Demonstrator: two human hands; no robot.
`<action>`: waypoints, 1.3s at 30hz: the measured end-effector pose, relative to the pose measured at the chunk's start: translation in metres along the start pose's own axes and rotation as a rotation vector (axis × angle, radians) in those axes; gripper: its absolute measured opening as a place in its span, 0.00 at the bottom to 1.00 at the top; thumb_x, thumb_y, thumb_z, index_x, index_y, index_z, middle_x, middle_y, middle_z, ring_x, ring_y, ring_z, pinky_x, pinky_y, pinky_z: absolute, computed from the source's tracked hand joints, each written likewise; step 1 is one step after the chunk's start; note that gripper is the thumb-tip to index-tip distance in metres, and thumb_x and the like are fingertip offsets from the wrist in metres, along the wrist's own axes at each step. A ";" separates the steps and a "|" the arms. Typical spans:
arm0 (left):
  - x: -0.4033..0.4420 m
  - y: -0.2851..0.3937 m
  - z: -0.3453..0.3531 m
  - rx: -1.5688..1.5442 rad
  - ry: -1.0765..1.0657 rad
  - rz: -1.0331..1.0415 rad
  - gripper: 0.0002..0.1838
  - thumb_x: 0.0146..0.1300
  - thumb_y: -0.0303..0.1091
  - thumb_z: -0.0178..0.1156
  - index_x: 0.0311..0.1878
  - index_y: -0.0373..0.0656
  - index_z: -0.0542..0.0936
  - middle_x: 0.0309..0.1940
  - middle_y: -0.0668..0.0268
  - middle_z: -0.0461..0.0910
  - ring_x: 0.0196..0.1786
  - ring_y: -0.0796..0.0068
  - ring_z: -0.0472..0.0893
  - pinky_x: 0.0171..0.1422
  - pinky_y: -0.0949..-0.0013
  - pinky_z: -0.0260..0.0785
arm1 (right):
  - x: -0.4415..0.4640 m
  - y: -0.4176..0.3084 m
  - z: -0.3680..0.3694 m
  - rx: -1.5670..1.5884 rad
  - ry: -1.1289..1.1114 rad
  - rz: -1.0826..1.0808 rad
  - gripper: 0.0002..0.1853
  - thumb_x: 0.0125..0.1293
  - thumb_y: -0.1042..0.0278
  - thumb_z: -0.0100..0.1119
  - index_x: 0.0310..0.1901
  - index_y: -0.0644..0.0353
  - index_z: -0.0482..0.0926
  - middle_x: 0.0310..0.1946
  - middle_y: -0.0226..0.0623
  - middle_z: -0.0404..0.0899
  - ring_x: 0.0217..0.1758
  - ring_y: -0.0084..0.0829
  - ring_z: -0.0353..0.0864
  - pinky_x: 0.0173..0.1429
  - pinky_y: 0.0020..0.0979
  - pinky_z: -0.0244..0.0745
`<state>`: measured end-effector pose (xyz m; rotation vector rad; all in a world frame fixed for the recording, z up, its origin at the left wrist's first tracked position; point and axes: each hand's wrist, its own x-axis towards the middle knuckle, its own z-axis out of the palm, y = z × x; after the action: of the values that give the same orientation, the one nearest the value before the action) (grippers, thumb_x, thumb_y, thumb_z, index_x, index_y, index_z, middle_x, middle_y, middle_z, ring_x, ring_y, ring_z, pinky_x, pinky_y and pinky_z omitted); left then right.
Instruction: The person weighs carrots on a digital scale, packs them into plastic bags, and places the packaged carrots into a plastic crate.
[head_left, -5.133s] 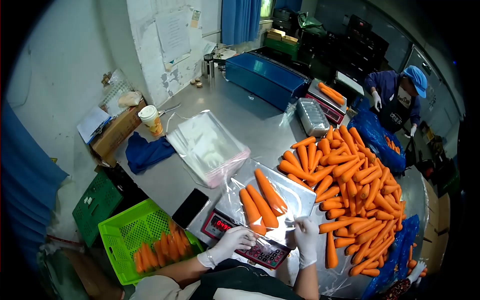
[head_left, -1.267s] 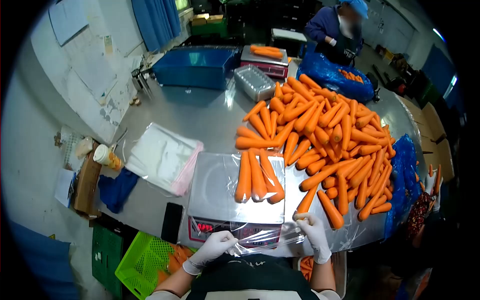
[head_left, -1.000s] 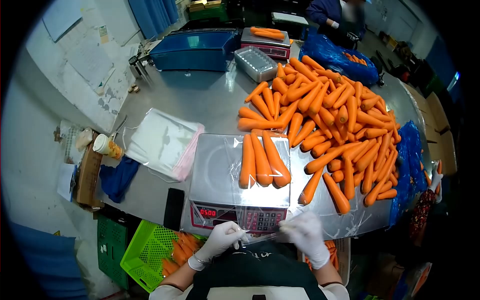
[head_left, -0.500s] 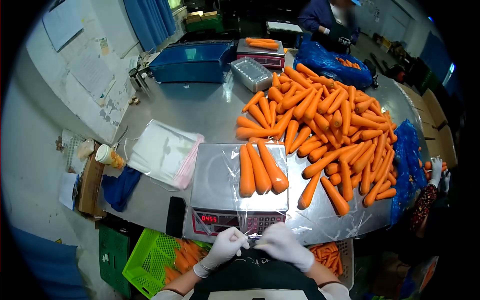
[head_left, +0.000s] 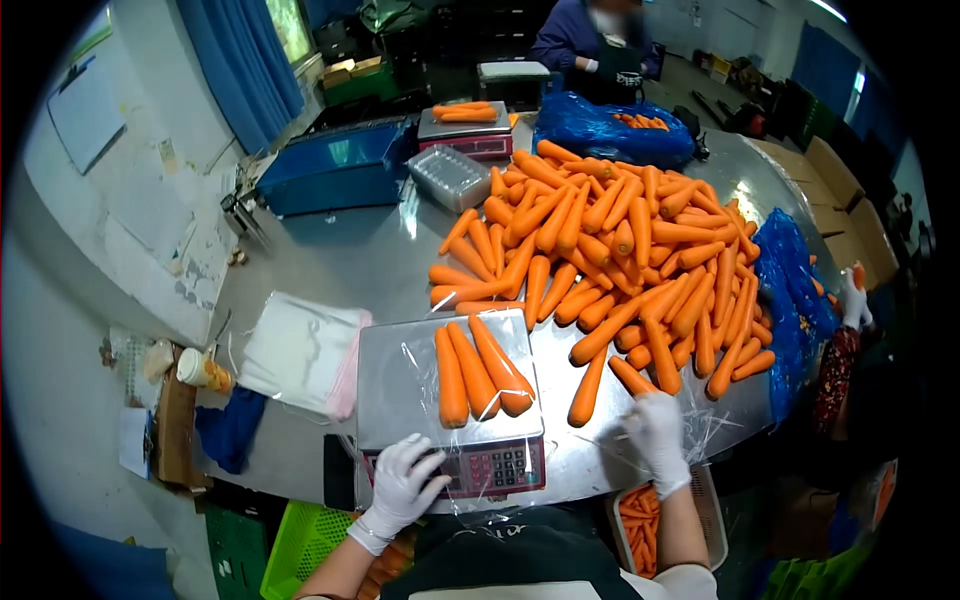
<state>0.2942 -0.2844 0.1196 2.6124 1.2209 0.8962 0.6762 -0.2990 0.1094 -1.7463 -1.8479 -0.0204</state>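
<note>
Three carrots (head_left: 480, 370) lie side by side in a clear plastic bag (head_left: 515, 392) on the steel pan of a digital scale (head_left: 395, 385). My white-gloved left hand (head_left: 405, 490) is over the front panel of the scale, fingers spread, and covers its display. At the near edge of the carrot heap (head_left: 640, 240), my gloved right hand (head_left: 657, 435) has its fingers curled round the thick end of a single carrot (head_left: 630, 377). That end is hidden under the glove. Another loose carrot (head_left: 588, 390) rests just left of it.
Clear bags (head_left: 300, 350) are stacked left of the scale. A blue bin (head_left: 335, 165), a plastic tray (head_left: 450, 178) and a second scale (head_left: 465, 125) with carrots stand behind. Blue plastic (head_left: 785, 290) lies right. Crates sit below the table edge. A co-worker (head_left: 600, 50) stands at the back.
My hands, together at the scale's front edge before, have parted. The left has opened over the scale's panel; the right has moved right and taken hold of a carrot. The view has shifted.
</note>
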 end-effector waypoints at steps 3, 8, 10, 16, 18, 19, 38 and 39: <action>-0.002 -0.015 0.015 0.021 -0.074 0.312 0.15 0.49 0.36 0.66 0.40 0.47 0.77 0.47 0.64 0.75 0.55 0.62 0.73 0.56 0.59 0.66 | 0.026 -0.035 0.021 0.087 -0.120 -0.463 0.17 0.44 0.61 0.67 0.38 0.48 0.79 0.46 0.28 0.78 0.49 0.35 0.75 0.52 0.38 0.68; -0.006 -0.025 0.033 -0.423 0.108 -0.124 0.04 0.58 0.30 0.59 0.33 0.40 0.76 0.29 0.62 0.82 0.32 0.67 0.82 0.39 0.67 0.74 | 0.032 -0.045 0.058 0.451 -0.168 -0.477 0.07 0.51 0.61 0.61 0.33 0.49 0.81 0.36 0.25 0.81 0.45 0.30 0.77 0.54 0.35 0.64; -0.003 -0.023 0.047 -0.716 0.269 -0.520 0.11 0.66 0.33 0.53 0.30 0.36 0.73 0.22 0.61 0.80 0.26 0.74 0.81 0.31 0.75 0.72 | 0.037 -0.047 0.073 0.525 -0.102 -0.309 0.10 0.59 0.63 0.58 0.24 0.56 0.79 0.22 0.29 0.79 0.31 0.25 0.77 0.43 0.33 0.68; 0.003 -0.012 0.034 -1.088 -0.020 -1.182 0.14 0.68 0.38 0.49 0.30 0.39 0.72 0.20 0.64 0.75 0.20 0.76 0.78 0.17 0.81 0.60 | 0.039 -0.071 0.080 0.711 -0.330 0.480 0.20 0.60 0.57 0.52 0.19 0.65 0.78 0.12 0.37 0.74 0.16 0.29 0.74 0.26 0.29 0.70; -0.003 -0.006 0.033 -1.123 -0.018 -1.231 0.13 0.68 0.38 0.50 0.31 0.39 0.72 0.23 0.64 0.77 0.21 0.76 0.78 0.17 0.81 0.60 | 0.047 -0.082 0.057 0.738 -0.510 0.661 0.21 0.56 0.53 0.56 0.19 0.65 0.79 0.13 0.37 0.75 0.18 0.28 0.75 0.29 0.28 0.71; -0.004 -0.001 0.031 -1.205 0.023 -1.301 0.12 0.68 0.37 0.50 0.33 0.39 0.72 0.25 0.64 0.77 0.23 0.77 0.79 0.17 0.81 0.60 | 0.048 -0.082 0.058 0.738 -0.514 0.660 0.21 0.56 0.53 0.56 0.19 0.65 0.79 0.13 0.37 0.75 0.18 0.28 0.75 0.29 0.28 0.71; 0.100 0.088 -0.005 -0.992 -0.308 -0.409 0.01 0.58 0.23 0.58 0.33 0.38 0.76 0.26 0.70 0.76 0.26 0.88 0.74 0.28 0.80 0.67 | 0.024 -0.117 0.056 1.658 -0.642 0.610 0.38 0.70 0.39 0.20 0.68 0.64 0.50 0.64 0.44 0.61 0.65 0.35 0.64 0.68 0.32 0.57; 0.093 0.096 0.008 -0.893 -0.261 -0.124 0.03 0.57 0.24 0.57 0.28 0.40 0.75 0.23 0.70 0.74 0.24 0.84 0.74 0.26 0.77 0.67 | 0.027 -0.123 0.051 1.913 -0.565 0.743 0.38 0.69 0.36 0.20 0.69 0.60 0.49 0.64 0.44 0.60 0.67 0.38 0.61 0.71 0.34 0.54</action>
<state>0.4090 -0.2792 0.1893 1.8354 0.6700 0.7894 0.5442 -0.2713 0.1247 -0.7264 -0.5106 1.8971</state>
